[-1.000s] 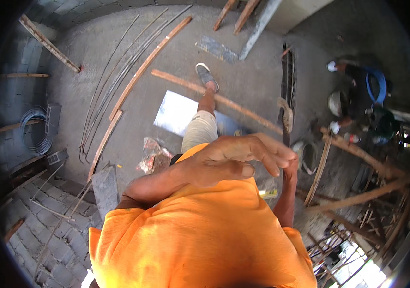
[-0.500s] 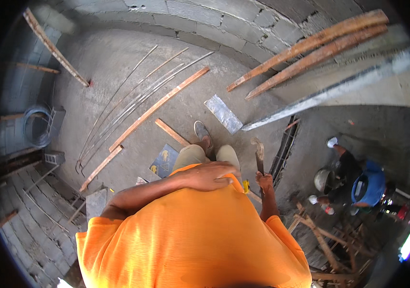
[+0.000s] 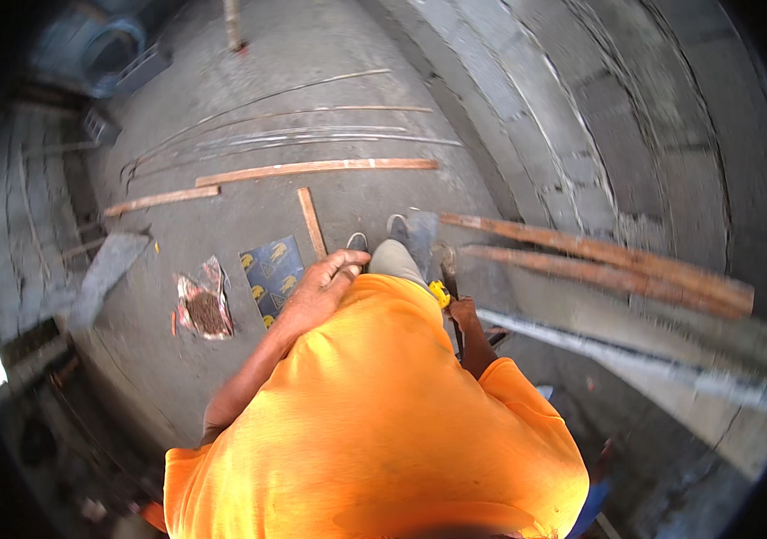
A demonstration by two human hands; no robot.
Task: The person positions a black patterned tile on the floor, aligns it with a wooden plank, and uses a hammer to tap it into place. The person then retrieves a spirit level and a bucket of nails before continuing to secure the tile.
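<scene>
My left hand lies flat against the front of my orange shirt, fingers stretched out and holding nothing. My right hand hangs at my right side, closed around the handle of a hammer whose head points forward past my knee. A small yellow object shows at my waist beside that hand. My shoes stand on the concrete floor just beyond.
Wooden laths and thin steel rods lie across the concrete floor ahead. A blue printed sheet and a torn bag of brown material lie at left. A grey block wall curves along the right, with long planks beside it.
The view has swung so the block wall now fills the right side. My left hand has settled lower on my shirt. My right hand still carries the hammer at my side.
</scene>
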